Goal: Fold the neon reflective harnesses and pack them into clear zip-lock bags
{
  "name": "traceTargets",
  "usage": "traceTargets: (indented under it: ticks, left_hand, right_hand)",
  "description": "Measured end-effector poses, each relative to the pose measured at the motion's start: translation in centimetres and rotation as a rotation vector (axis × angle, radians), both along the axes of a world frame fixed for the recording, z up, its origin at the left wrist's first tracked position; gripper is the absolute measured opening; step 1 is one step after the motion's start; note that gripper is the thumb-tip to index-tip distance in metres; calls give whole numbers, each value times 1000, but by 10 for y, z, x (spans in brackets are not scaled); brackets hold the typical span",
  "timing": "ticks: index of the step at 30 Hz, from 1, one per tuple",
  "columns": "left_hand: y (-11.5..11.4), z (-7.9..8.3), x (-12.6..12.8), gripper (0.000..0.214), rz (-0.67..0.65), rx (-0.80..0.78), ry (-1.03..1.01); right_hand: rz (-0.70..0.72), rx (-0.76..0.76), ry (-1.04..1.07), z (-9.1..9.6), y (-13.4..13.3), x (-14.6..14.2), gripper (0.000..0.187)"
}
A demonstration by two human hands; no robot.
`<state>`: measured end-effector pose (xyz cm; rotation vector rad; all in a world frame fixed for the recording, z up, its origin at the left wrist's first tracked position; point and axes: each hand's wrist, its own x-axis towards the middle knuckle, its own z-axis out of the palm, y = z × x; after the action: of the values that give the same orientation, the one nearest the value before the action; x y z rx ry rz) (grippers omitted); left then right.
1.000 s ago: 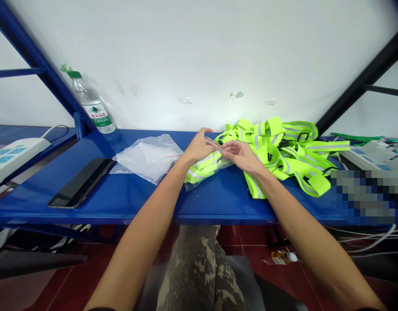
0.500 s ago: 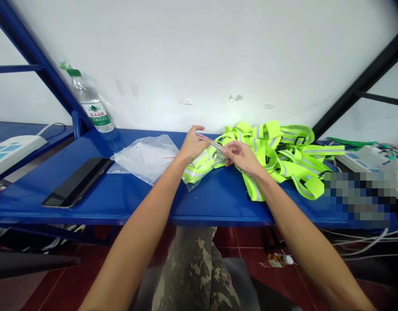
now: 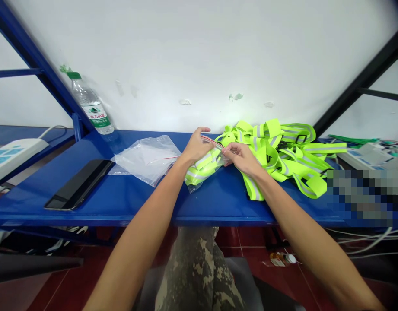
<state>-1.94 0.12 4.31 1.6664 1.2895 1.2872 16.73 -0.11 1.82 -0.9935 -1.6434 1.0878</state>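
Note:
A clear zip bag (image 3: 196,187) with a folded neon-yellow reflective strap (image 3: 202,169) inside is between my hands, just above the blue table. My left hand (image 3: 196,147) grips the bag near the left end of its red-lined zip edge. At the other end of that edge, the fingers of my right hand (image 3: 240,156) pinch the plastic. Close to the right hand lies a tangled heap of neon-yellow reflective straps (image 3: 284,151) with black buckles. Left of my left forearm rests a small pile of flat clear zip bags (image 3: 147,156).
A black phone (image 3: 79,183) lies on the blue table (image 3: 127,203) at the left. Behind it a water bottle (image 3: 94,108) leans by the wall. White power strips (image 3: 15,155) and cables flank the table. On the floor lies a small bottle (image 3: 283,258).
My left hand has shifted slightly right along the zip edge, toward the right hand. The right hand keeps its pinch almost in place. The view has moved a little.

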Motion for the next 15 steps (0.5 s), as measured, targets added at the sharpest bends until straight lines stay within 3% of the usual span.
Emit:
traceTargets:
  ticks: [10,15]
  left_hand:
    - [1,-4,8,55,-154,-49,-40]
    - [3,-1,3,48,-91,-78,-199]
  right_hand:
    - [-7,65,-88,2,-2,-1,57]
    - [-62,91,-74,-5,5,1,56]
